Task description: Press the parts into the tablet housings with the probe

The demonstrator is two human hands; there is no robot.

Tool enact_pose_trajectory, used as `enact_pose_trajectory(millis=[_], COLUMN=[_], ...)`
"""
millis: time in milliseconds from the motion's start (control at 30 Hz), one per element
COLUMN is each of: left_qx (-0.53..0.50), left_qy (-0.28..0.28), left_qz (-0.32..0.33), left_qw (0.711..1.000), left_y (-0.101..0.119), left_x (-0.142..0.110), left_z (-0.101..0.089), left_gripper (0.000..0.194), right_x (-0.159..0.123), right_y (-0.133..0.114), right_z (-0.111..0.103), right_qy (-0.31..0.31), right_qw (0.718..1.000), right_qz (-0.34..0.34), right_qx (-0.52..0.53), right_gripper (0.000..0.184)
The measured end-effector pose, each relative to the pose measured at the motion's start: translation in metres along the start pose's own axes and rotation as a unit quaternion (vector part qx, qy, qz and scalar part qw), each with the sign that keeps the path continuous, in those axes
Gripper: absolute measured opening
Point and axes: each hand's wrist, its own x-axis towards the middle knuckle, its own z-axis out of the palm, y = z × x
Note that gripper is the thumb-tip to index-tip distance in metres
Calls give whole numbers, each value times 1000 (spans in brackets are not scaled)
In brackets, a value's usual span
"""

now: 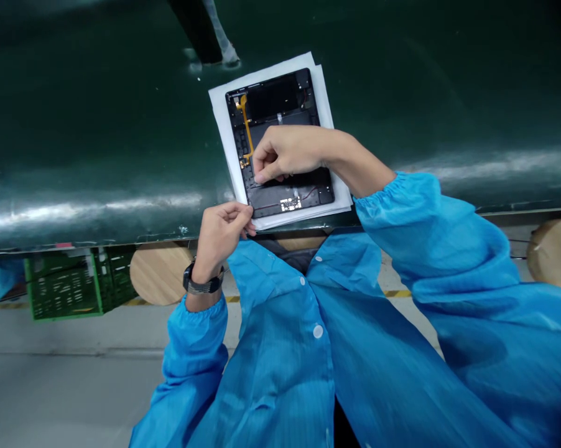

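With our right hand [287, 151] pinched closed, we are seemingly adjusting an opened, black, rectangular tablet [303, 183], next needing steady fingertips; our left hand's [222, 231] grip is unclear.

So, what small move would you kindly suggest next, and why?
Perhaps brace the open device with the left hand, which is at its near left corner: the right hand is pinched close over it near the orange ribbon cable, and the white sheets beneath might slip.
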Motion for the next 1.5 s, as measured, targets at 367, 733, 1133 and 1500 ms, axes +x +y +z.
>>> enact_pose_trajectory(millis=[367,733,1133,1500], left_qx=[2,6,-9,-11], left_qy=[-9,-5,6,16], left_qz=[-16,-16,-13,-8], left_qw=[1000,1000,1000,1000], left_y=[-3,-1,-2,-2], left_x=[-1,-3,0,0], left_z=[-6,-4,-4,-2], left_gripper=[22,11,19,12], right_x=[1,-1,2,2], right_y=[4,6,11,11], right_z=[3,5,7,7], right_qy=[15,26,35,44], right_qw=[1000,999,998,998], right_qz=[-13,-26,-47,-43], right_qx=[15,23,7,25], right_gripper=[18,14,10,11])
